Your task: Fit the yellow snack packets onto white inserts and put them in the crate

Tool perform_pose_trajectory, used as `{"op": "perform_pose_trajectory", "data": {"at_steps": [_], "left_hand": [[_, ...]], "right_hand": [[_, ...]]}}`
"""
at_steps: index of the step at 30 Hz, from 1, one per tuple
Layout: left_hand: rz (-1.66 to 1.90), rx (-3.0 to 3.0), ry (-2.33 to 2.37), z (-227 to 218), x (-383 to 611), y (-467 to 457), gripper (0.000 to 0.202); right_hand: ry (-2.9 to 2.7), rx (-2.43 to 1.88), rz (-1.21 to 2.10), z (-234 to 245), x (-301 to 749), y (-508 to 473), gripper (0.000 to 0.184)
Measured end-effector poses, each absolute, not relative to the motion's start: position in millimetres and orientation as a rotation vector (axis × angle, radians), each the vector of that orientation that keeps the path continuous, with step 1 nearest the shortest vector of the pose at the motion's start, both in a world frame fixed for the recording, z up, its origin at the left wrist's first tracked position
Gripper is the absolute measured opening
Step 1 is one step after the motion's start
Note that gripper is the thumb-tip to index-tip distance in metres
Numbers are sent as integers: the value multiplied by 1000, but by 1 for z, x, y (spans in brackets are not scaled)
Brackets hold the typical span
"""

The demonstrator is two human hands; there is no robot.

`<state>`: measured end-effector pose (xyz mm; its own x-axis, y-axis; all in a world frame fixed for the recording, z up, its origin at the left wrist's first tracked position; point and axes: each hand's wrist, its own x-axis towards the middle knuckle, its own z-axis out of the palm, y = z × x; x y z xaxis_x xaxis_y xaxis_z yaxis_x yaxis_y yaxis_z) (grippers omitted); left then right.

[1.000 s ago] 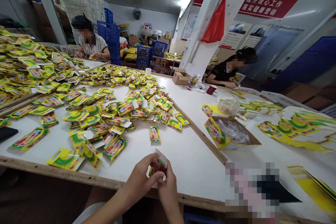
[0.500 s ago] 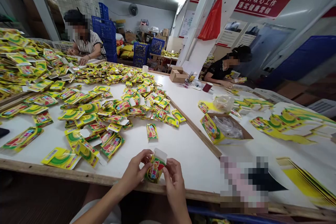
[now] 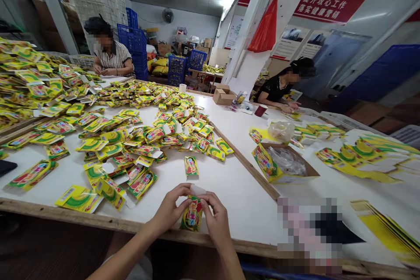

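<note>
Near the front edge of the white table, a small yellow-green printed carton [image 3: 192,215] stands between my two hands, its white end flap [image 3: 197,189] sticking up at the top. My left hand [image 3: 173,205] is closed on the carton's upper left side, thumb on the printed face. On the upper right, my right hand [image 3: 215,210] grips it with thumb and fingers by the flap. Just beyond lies a single similar carton [image 3: 191,166] with a white flap towards me. Fingertips behind the flap are partly hidden.
A large heap of cartons [image 3: 138,140] spreads over the left and middle. A wooden strip [image 3: 246,162] divides the table. To its right stand an open box with plastic bags [image 3: 262,162] and flat carton stacks [image 3: 387,227]. Two people [image 3: 114,59] [image 3: 278,92] sit across the table.
My hands have shifted up to the carton's top, and fingers now press at its flap. The carton has turned more upright. Both co-workers' hands have moved.
</note>
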<state>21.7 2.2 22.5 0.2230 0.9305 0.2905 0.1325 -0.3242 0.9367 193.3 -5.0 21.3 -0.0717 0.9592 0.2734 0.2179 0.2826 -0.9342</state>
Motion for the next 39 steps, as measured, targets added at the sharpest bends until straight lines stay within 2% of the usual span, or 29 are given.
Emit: {"op": "perform_pose_trajectory", "data": {"at_steps": [4,8,14,21,30,35,39], "left_hand": [[1229,1529,968,23,27,5,22],[1229,1635,1057,25,26,2,11],[1258,1543,1175,28,28,1,9],[1245,1485,1228,30,35,6,16],[1164,1555,1066,19,24,-3,21],[1133,1783,1053,32,22,17,23],[929,2237,1108,32,17,70,53]], "right_hand": [[-1401,-1155,920,17,190,-6,22],[-1521,-1136,910,22,188,-9,15],[-1464,-1208,888,25,178,-8,18],[-1444,-1288,918,36,179,2,25],[-1406,-1177,1036,18,176,-12,21],[-1365,-1389,725,31,225,-34,28],[-1483,-1641,548,46,324,-67,30]]}}
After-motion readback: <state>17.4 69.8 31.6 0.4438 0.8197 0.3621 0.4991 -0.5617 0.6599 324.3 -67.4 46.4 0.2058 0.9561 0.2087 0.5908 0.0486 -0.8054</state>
